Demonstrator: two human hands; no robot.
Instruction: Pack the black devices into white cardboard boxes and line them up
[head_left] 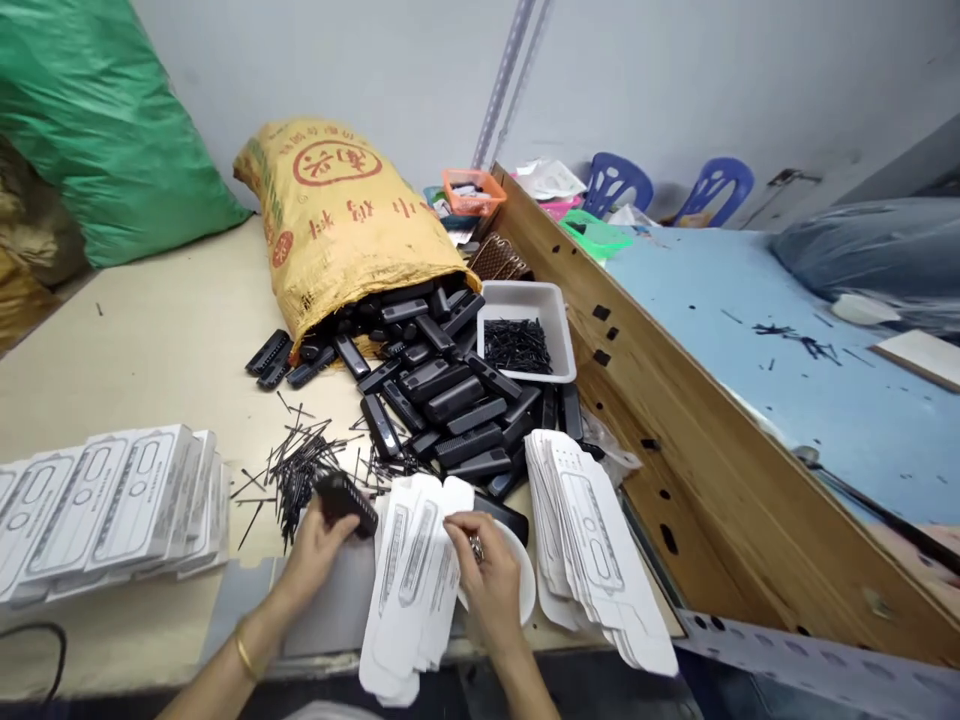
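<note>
My left hand (319, 548) is closed round a black plastic comb-like piece (346, 500), held just above the table. My right hand (487, 580) pinches the top edge of a white printed card sleeve (416, 570) that lies on a small stack of the same cards in front of me. A ring shows on a right finger. Just left of the black piece lies a scatter of thin black pins (296, 475). A pile of black plastic pieces (442, 400) spills out of a yellow woven sack (337, 215) beyond my hands.
A fanned stack of white cards (592, 540) lies to the right, another row of cards (112, 510) to the left. A white tray of pins (525, 345) sits by a wooden divider (675, 440). Behind are a green sack (97, 130), an orange basket (471, 190) and blue chairs (619, 185).
</note>
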